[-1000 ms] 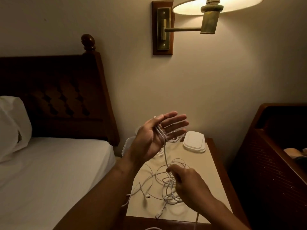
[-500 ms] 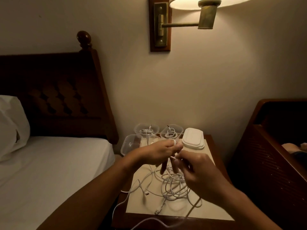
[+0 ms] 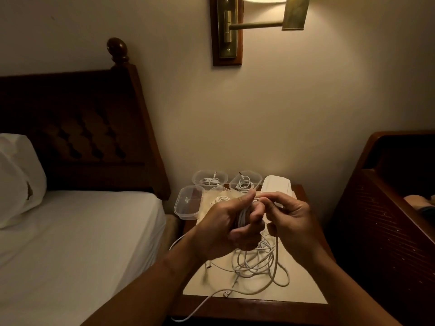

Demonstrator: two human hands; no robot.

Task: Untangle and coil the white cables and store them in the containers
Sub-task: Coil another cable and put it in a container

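Note:
A tangle of white cables point(image 3: 256, 262) lies on the nightstand point(image 3: 259, 307). Above it my left hand point(image 3: 226, 222) grips a small coil of white cable point(image 3: 243, 216) wound round its fingers. Close beside it my right hand point(image 3: 289, 215) pinches the strand that runs off that coil. One cable end hangs over the nightstand's front edge. At the back stand clear plastic containers: one at the left point(image 3: 188, 204) looks empty, and two behind it point(image 3: 209, 178) point(image 3: 246, 182) each hold a coiled white cable. Whether a container sits behind my hands is hidden.
A stack of white lids point(image 3: 276, 185) sits at the back right of the nightstand. A bed with white sheet point(image 3: 70, 243) and dark headboard lies to the left, a dark wooden piece of furniture point(image 3: 388, 220) to the right. A wall lamp point(image 3: 259, 22) hangs overhead.
My left hand dropped from a raised, open-palm pose and curled round the wound cable. My right hand rose from the tangle to meet it and now pinches the strand.

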